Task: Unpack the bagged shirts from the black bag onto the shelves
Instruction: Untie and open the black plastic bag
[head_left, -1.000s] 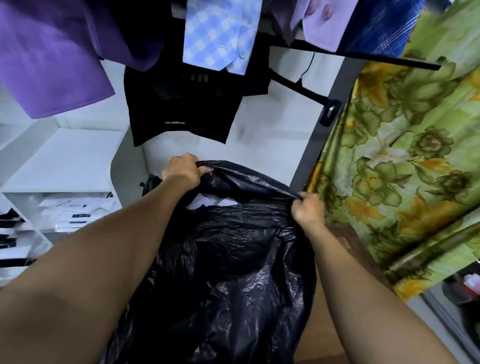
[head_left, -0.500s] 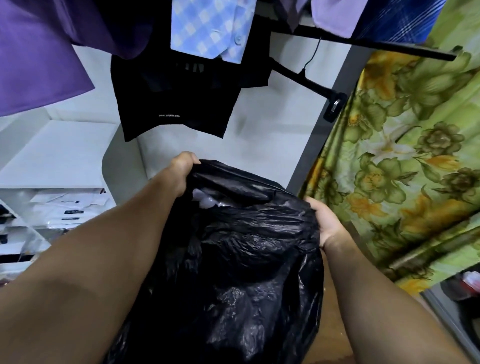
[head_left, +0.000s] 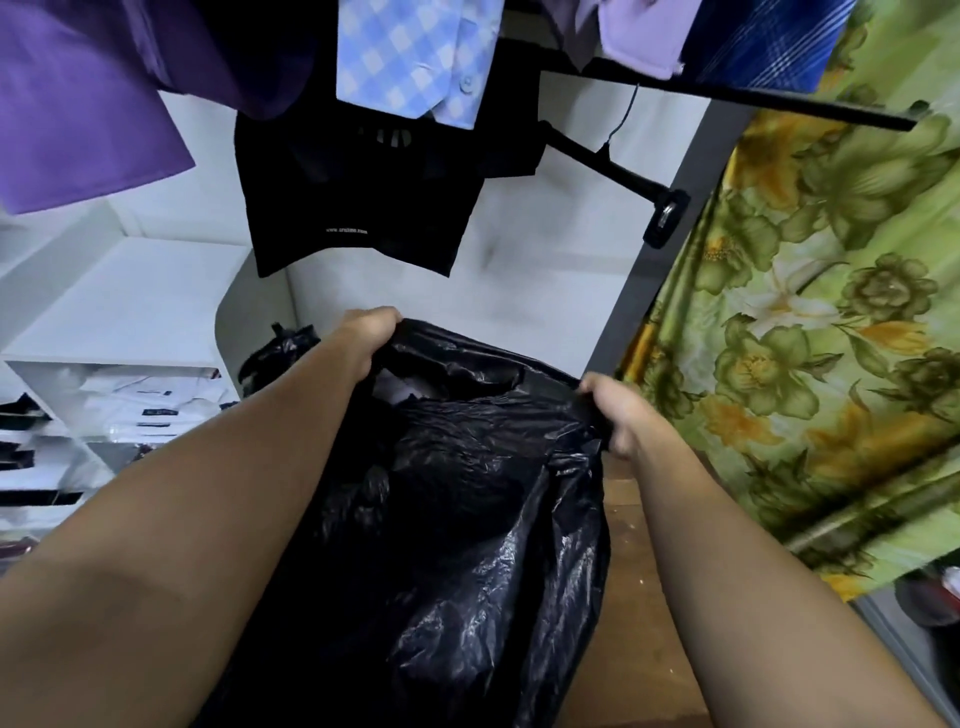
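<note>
A big black plastic bag (head_left: 457, 545) stands in front of me on the wooden floor. My left hand (head_left: 366, 335) grips the far left part of its rim. My right hand (head_left: 615, 410) grips the right part of the rim, and the mouth is held open between them. A bit of a white bagged shirt (head_left: 397, 392) shows inside the opening; the rest of the contents are hidden. White shelves (head_left: 119, 322) stand at the left, with folded bagged shirts (head_left: 145, 405) stacked in a lower compartment.
Hanging clothes crowd the top: a purple shirt (head_left: 78, 104), a black garment (head_left: 358, 192), a blue checked shirt (head_left: 415, 52). An empty black hanger (head_left: 618, 171) hangs by the grey post. A green floral curtain (head_left: 810, 338) fills the right. A second black bag (head_left: 280, 348) lies behind.
My right hand has shifted from the side of the bag to its rim and now pulls it outward. The left hand keeps its grip at the far rim.
</note>
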